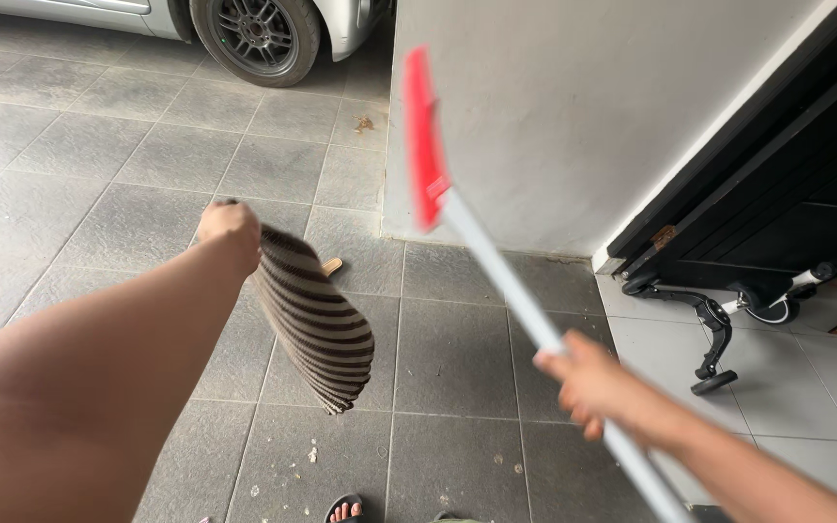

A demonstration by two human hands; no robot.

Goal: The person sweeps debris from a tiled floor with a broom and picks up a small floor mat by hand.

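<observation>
The left hand [230, 232] is closed on the top edge of a striped mat [314, 324], which hangs soft and probably light over the near floor, while the right hand [588, 383] grips the stiff pole of a red-headed tool [425, 136].

The red head [425, 136] of the long-handled tool and the right hand [588, 383] gripping its pale handle [525, 310] are motion-blurred; the handle runs off the bottom edge. The car [244, 24] is cropped by the top edge. A sandalled foot [345, 509] is cut by the bottom edge. The small object [331, 265] behind the striped mat [317, 324] is possibly a sandal.
</observation>
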